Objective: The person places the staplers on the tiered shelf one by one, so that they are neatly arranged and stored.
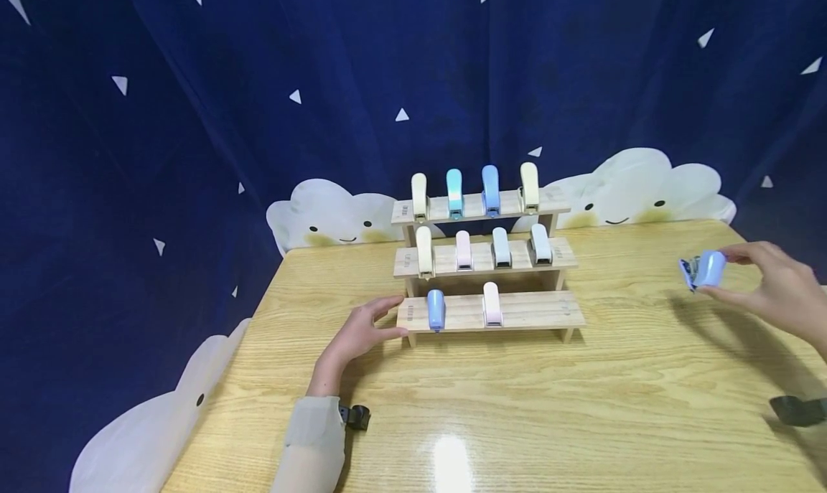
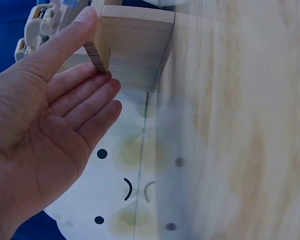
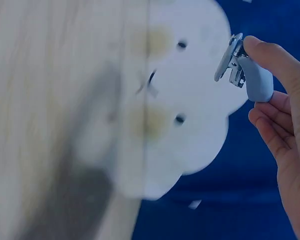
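Note:
Out to the right, my right hand [image 1: 778,285] pinches a light-blue stapler [image 1: 711,269] between thumb and fingers, raised above the table. The right wrist view shows this stapler [image 3: 259,82] with its metal parts facing away from the palm. My left hand [image 1: 358,329] holds the left end of a three-tier wooden rack [image 1: 533,310] at its lowest board, thumb and fingers on either side. In the left wrist view, that hand [image 2: 55,115] meets the board's end [image 2: 97,52]. A blue stapler [image 1: 436,309] and a pale pink stapler [image 1: 492,305] stand on this lowest tier.
Several staplers stand on the upper two tiers, among them a teal one [image 1: 455,191] and a pink one [image 1: 463,249]. The rack stands on a wood-grain table [image 1: 517,414]. Behind hangs a dark blue curtain [image 1: 349,62], with white cloud shapes [image 1: 652,181] along the table's edge.

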The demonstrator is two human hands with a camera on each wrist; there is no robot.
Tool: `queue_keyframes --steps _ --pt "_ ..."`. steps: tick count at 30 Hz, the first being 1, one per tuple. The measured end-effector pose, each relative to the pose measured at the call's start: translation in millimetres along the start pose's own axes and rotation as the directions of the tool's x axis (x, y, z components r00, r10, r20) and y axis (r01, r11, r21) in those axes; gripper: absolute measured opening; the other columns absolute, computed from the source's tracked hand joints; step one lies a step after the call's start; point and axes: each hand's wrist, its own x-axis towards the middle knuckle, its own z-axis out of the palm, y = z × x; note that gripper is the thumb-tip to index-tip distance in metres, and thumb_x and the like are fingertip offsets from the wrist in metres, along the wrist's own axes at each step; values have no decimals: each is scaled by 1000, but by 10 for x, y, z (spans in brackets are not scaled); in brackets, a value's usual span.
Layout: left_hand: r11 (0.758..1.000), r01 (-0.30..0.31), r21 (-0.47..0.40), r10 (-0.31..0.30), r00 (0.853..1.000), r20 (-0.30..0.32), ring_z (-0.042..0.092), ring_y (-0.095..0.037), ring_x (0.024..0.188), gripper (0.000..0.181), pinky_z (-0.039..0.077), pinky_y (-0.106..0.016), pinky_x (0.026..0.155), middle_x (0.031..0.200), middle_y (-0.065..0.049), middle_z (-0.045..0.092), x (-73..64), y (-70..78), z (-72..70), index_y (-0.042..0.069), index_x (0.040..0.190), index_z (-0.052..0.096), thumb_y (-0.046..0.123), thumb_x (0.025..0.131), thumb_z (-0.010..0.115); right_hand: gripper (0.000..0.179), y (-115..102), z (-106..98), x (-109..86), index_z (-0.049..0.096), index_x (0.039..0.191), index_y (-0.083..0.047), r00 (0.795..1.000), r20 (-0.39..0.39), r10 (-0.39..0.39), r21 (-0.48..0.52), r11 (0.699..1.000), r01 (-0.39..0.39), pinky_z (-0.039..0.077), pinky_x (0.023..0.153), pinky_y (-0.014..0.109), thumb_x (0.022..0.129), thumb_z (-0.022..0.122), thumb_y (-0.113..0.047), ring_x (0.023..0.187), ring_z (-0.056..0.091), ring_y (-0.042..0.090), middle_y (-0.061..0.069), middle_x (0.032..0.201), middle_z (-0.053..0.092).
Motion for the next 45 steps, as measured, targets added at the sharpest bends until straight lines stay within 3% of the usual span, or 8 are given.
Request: queue_keyframes --steps 4,9,13,17,25,30,34,45 --pt "1000 5 0 -5 1000 -1 41 -36 141 71 38 -48 118 153 -7 44 -6 -8 -2 13 146 46 29 84 77 72 -345 -15 84 60 110 5 998 24 -65 -14 998 65 40 70 29 51 94 -20 98 27 -22 24 101 62" --pt "1000 -3 7 3 1000 -2 42 -37 141 71 38 -48 118 153 -8 44 -8 -25 1 13 146 47 29 84 77 73 -720 54 181 61 107 8 970 -45 -237 110 964 241 29 86 -3 59 93 -36 104 33 -19 21 101 62" --pt "1000 1 11 -1 1000 -1 42 -37 141 71 38 -48 118 153 -9 44 -10 -29 2 13 146 47 29 84 77 88 -982 136 229 60 106 9 931 -96 -352 159 918 363 22 93 -9 77 61 -74 104 39 -14 19 99 63" --pt "1000 6 11 -6 1000 0 42 -37 141 71 38 -48 118 153 -9 44 -7 -20 -2 13 146 47 29 84 77 89 -1199 231 264 61 106 6 909 -105 -403 140 899 415 25 94 -7 82 44 -78 93 52 12 16 98 64" --pt "1000 9 3 -9 1000 3 41 -37 141 71 38 -48 118 154 -9 43 -11 -9 -8 12 146 47 28 84 77 75 -1487 438 270 62 107 5 874 -52 -484 182 856 484 33 98 -1 83 60 -66 93 56 24 12 100 64" --pt "1000 6 -1 -6 1000 2 41 -37 141 71 37 -48 118 154 -8 44 -7 -12 -11 12 146 47 28 84 77 62 -1615 539 268 61 109 4 866 21 -500 158 857 491 53 85 29 67 87 -34 95 59 22 10 101 64" --pt "1000 2 0 -2 1000 3 41 -38 141 71 37 -49 118 154 -8 43 0 -19 -12 13 146 47 29 84 77 62 -1689 611 261 61 109 5 853 58 -519 142 850 507 58 79 42 61 89 -24 95 60 24 12 101 63" --pt "1000 -6 10 5 1000 6 41 -37 141 70 39 -48 117 154 -8 43 13 -21 -11 14 146 46 29 85 77 58 -1789 731 293 61 105 4 828 113 -549 125 835 536 61 79 44 63 89 -27 94 63 27 15 101 65"
